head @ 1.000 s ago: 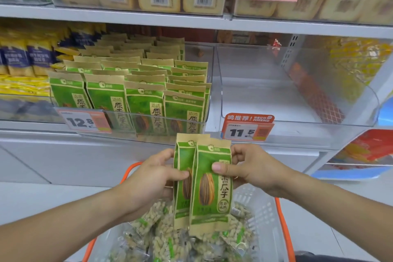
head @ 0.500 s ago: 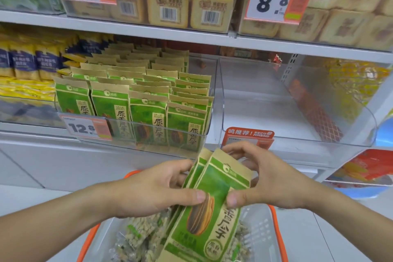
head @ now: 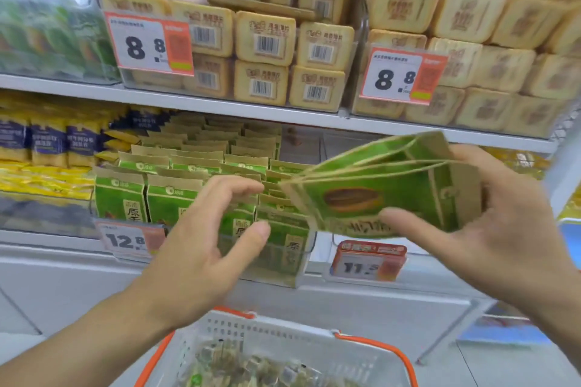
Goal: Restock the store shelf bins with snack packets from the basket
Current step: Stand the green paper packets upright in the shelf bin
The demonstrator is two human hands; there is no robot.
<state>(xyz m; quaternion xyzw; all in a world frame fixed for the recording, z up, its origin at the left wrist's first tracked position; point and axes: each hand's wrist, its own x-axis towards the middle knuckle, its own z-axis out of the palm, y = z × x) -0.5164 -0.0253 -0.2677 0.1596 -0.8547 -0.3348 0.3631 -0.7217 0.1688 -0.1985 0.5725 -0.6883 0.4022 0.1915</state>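
— So, where are the packets?

— The right hand holds a small stack of green sunflower-seed packets turned on their side, thumb across the printed front and fingers curled behind the far end. The kraft-paper edges fan apart on the upper side. The stack is up in front of the shelf, level with the clear bin on the right, above its 11.5 price tag.

— And the other hand?

— The left hand grips nothing. Its fingers are spread and loosely bent, just beside the near end of the stack but apart from it, in front of the left bin.

— What sits in that bin?

— Rows of upright green packets of the same sort, filling it front to back, with a 12.8 tag clipped to its front.

— And the basket?

— Below the hands, a white basket with orange handles holds clear-wrapped snack packs; they are blurred.

— Anything else on the shelves?

— Tan boxed snacks stacked on the upper shelf behind two 8.8 tags, and blue and yellow packets far left on the lower one.
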